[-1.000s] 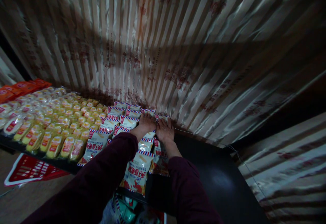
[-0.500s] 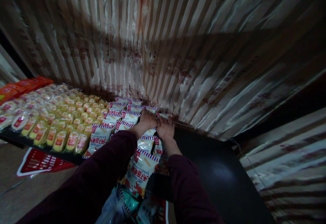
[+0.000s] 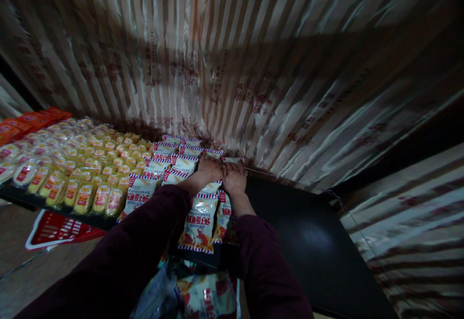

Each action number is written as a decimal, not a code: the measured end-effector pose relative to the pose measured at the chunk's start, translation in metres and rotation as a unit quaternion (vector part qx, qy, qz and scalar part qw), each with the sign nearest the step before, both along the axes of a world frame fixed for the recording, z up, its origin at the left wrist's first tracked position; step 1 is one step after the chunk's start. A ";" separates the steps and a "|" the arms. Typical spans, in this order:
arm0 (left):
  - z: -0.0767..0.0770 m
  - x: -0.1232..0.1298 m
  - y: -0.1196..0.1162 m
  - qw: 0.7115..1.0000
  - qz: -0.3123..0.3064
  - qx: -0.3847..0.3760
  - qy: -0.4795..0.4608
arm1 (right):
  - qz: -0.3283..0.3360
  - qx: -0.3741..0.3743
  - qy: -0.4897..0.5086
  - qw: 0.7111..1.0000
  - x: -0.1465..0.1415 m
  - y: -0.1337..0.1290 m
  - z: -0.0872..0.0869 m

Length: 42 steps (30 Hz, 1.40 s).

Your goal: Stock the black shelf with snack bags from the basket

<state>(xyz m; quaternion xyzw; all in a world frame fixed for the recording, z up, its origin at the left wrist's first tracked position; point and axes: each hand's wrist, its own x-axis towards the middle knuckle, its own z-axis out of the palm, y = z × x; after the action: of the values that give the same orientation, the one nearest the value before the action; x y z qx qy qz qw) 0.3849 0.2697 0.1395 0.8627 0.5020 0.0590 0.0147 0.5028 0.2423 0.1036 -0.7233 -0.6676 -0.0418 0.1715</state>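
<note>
My left hand (image 3: 209, 170) lies with its fingers stretched forward on the white snack bags with red lettering and striped edges. Close beside it, my right hand (image 3: 235, 180) rests on bags of the same kind, its fingers also stretched out. Under and before the hands a snack bag (image 3: 198, 222) lies face up, with another bag (image 3: 225, 215) partly behind my right forearm. To the left, rows of these bags (image 3: 155, 168) overlap one another. Lower down, below the shelf edge, a loose snack bag (image 3: 207, 296) lies on other packets.
Many yellow wrapped cakes (image 3: 84, 198) fill the shelf's left part, with orange packets (image 3: 21, 124) beyond. The black shelf (image 3: 308, 241) extends right. Striped sheeting (image 3: 224, 58) hangs behind. A red basket (image 3: 61, 232) stands below left; a thin wire (image 3: 275, 179) runs along the back.
The snack bag at the front has dropped from the shelf's front edge onto the packets below, uncovering the bag behind it. Both hands stay on the bags, with the view slightly shifted.
</note>
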 end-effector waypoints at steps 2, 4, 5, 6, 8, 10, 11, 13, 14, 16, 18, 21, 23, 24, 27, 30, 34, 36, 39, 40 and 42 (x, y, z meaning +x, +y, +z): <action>0.001 0.000 -0.001 1.000 -0.003 -0.002 0.003 | 0.001 0.002 0.005 1.000 0.001 0.001 -0.002; 0.001 0.000 -0.001 1.000 -0.001 -0.004 0.007 | -0.001 0.001 0.013 1.000 0.001 0.001 -0.002; 0.001 0.000 -0.002 1.000 0.003 -0.005 0.009 | 0.000 0.000 0.017 1.000 0.001 0.001 -0.002; 0.001 0.000 -0.002 1.000 0.007 -0.005 0.010 | 0.002 -0.001 0.021 1.000 0.001 0.002 -0.002; 0.000 0.000 -0.003 1.000 0.015 -0.003 0.013 | 0.006 0.000 0.030 1.000 0.001 0.003 -0.002; -0.002 0.000 -0.005 1.000 0.016 0.001 0.014 | 0.010 0.012 0.040 0.999 0.003 0.005 -0.003; -0.003 0.000 -0.005 1.000 0.016 0.003 0.014 | 0.013 0.025 0.045 0.999 0.004 0.006 -0.003; -0.005 0.000 -0.006 1.000 0.013 0.007 0.014 | 0.022 0.061 0.056 0.996 0.009 0.008 -0.002; -0.005 0.001 -0.006 1.000 0.012 0.009 0.013 | 0.028 0.079 0.061 0.995 0.013 0.008 0.000; -0.005 0.001 -0.006 1.000 0.009 0.011 0.014 | 0.043 0.113 0.068 0.990 0.023 0.007 0.003; -0.005 0.001 -0.005 1.000 0.004 0.012 0.016 | 0.057 0.143 0.075 0.985 0.035 0.003 0.005; -0.006 0.000 -0.003 1.000 -0.004 0.012 0.019 | 0.054 0.180 0.095 0.978 0.052 -0.005 0.006; -0.006 0.000 -0.003 1.000 -0.004 0.012 0.021 | 0.034 0.186 0.113 0.975 0.060 -0.011 0.004; -0.007 0.001 -0.003 1.000 -0.002 0.013 0.021 | 0.022 0.181 0.125 0.975 0.063 -0.014 0.003; -0.009 0.001 -0.005 1.000 0.008 0.015 0.020 | -0.014 0.147 0.169 0.974 0.069 -0.023 0.000; -0.011 0.000 -0.007 1.000 0.008 0.015 0.019 | -0.039 0.121 0.201 0.971 0.071 -0.037 -0.004; -0.010 -0.003 -0.005 1.000 -0.002 0.009 0.018 | -0.049 0.094 0.262 0.959 0.067 -0.067 -0.011; -0.007 0.000 -0.007 1.000 0.006 0.009 0.002 | -0.047 0.099 0.287 0.952 0.060 -0.085 -0.016; 0.000 0.010 -0.024 0.997 0.035 0.010 -0.069 | -0.058 0.093 0.318 0.942 0.049 -0.106 -0.025; 0.003 0.015 -0.035 0.994 0.046 0.013 -0.102 | -0.064 0.085 0.328 0.939 0.045 -0.110 -0.029; 0.005 0.024 -0.065 0.984 0.057 0.016 -0.170 | -0.070 0.065 0.349 0.932 0.040 -0.113 -0.034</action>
<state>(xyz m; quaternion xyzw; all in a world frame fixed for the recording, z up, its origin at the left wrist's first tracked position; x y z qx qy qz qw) 0.4091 0.2046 0.1448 0.8100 0.5397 0.2140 0.0825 0.5431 0.1290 0.0694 -0.7248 -0.5087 0.1580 0.4368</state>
